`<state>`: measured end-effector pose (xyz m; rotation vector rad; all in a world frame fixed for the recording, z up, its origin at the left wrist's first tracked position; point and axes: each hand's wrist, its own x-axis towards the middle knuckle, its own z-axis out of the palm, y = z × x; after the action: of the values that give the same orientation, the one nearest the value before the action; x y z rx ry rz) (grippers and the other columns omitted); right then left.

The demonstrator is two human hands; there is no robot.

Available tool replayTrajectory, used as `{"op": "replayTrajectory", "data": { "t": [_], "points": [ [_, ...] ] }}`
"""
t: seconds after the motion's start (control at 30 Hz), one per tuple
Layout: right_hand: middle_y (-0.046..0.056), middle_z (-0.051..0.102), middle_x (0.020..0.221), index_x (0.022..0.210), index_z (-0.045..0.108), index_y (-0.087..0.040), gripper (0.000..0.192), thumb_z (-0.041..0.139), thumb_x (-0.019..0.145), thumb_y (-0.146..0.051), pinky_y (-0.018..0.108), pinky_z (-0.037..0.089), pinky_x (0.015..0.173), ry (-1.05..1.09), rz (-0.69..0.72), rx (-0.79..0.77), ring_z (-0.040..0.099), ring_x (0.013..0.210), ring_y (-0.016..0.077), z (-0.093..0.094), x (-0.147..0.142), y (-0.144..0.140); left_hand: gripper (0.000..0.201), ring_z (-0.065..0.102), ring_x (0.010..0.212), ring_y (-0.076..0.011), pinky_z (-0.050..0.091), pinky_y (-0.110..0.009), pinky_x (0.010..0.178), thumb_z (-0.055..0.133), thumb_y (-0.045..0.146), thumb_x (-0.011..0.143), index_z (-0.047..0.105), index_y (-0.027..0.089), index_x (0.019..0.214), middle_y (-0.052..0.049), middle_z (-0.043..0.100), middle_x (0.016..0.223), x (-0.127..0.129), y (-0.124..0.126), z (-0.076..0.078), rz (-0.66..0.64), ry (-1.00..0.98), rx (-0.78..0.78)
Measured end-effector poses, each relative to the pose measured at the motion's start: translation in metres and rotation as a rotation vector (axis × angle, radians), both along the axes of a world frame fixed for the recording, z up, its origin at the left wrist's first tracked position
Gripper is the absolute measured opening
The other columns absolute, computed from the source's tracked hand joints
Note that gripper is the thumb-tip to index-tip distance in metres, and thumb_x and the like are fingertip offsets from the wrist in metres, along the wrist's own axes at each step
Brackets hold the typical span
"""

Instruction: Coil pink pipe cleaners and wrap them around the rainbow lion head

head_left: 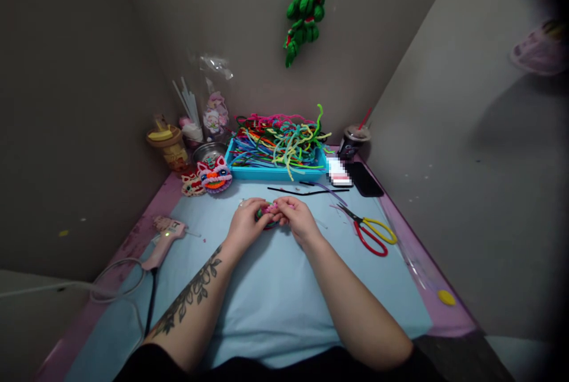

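Observation:
My left hand [248, 220] and my right hand [296, 216] meet over the middle of the blue cloth, fingers closed around a small fuzzy pipe-cleaner piece [269, 209]. Pink shows on its top and green along its left side; the fingers hide much of the rest. My left hand grips it from the left, while my right hand pinches the pink part from the right. Just beyond the hands lie black pipe cleaners [306, 192] and a purple one [333, 193].
A blue tray [275, 173] heaped with colourful pipe cleaners stands at the back. Scissors [368, 231] lie at right, near phones [364, 179] and a drink cup [353, 140]. At left are a corded glue gun [164, 241], lion-head pieces [216, 176] and a brown cup [168, 148].

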<state>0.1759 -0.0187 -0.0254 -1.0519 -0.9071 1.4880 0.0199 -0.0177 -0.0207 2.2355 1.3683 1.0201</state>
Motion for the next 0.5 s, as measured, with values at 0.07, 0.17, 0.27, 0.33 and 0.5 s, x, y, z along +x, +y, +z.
{"op": "replayTrajectory", "data": {
  "t": [0.07, 0.17, 0.27, 0.33, 0.5],
  "points": [
    [0.001, 0.063, 0.060, 0.079, 0.061, -0.015, 0.038, 0.070, 0.066, -0.050, 0.017, 0.033, 0.041, -0.037, -0.001, 0.015, 0.051, 0.046, 0.0076, -0.001, 0.002, 0.000, 0.020, 0.060, 0.097, -0.0231, 0.045, -0.038, 0.089, 0.065, 0.028, 0.079, 0.068, 0.019, 0.097, -0.007, 0.070, 0.098, 0.003, -0.001, 0.001, 0.002, 0.021, 0.038],
    [-0.004, 0.055, 0.055, 0.078, 0.060, -0.016, 0.038, 0.068, 0.067, -0.052, 0.018, 0.031, 0.041, -0.113, 0.011, 0.031, 0.044, 0.044, 0.0061, -0.001, 0.004, 0.000, 0.024, 0.059, 0.097, -0.0228, 0.045, -0.037, 0.089, 0.068, 0.024, 0.077, 0.068, 0.020, 0.100, -0.006, 0.071, 0.095, 0.007, -0.001, -0.001, -0.003, 0.022, 0.060],
    [-0.006, 0.050, 0.054, 0.080, 0.057, -0.018, 0.037, 0.064, 0.069, -0.053, 0.018, 0.030, 0.042, -0.180, 0.026, 0.026, 0.042, 0.044, 0.0066, 0.001, 0.006, 0.000, 0.023, 0.060, 0.092, -0.0212, 0.047, -0.035, 0.086, 0.067, 0.022, 0.077, 0.069, 0.019, 0.100, -0.006, 0.071, 0.093, 0.009, 0.000, -0.005, 0.022, -0.003, 0.045],
    [-0.007, 0.048, 0.053, 0.079, 0.055, -0.019, 0.035, 0.062, 0.071, -0.052, 0.019, 0.028, 0.042, -0.230, 0.007, 0.029, 0.040, 0.044, 0.0069, 0.002, 0.009, 0.000, 0.019, 0.061, 0.090, -0.0209, 0.047, -0.034, 0.084, 0.067, 0.023, 0.078, 0.070, 0.020, 0.096, -0.006, 0.072, 0.089, 0.009, 0.001, -0.007, 0.039, -0.010, 0.047],
    [-0.005, 0.049, 0.052, 0.072, 0.057, -0.017, 0.028, 0.063, 0.069, -0.044, 0.021, 0.029, 0.044, -0.306, -0.025, 0.083, 0.040, 0.046, 0.0082, 0.003, 0.017, 0.001, 0.015, 0.061, 0.091, -0.0214, 0.047, -0.034, 0.084, 0.064, 0.029, 0.081, 0.073, 0.022, 0.090, -0.005, 0.074, 0.084, 0.008, 0.002, -0.011, 0.031, -0.041, 0.033]
  ]
}}
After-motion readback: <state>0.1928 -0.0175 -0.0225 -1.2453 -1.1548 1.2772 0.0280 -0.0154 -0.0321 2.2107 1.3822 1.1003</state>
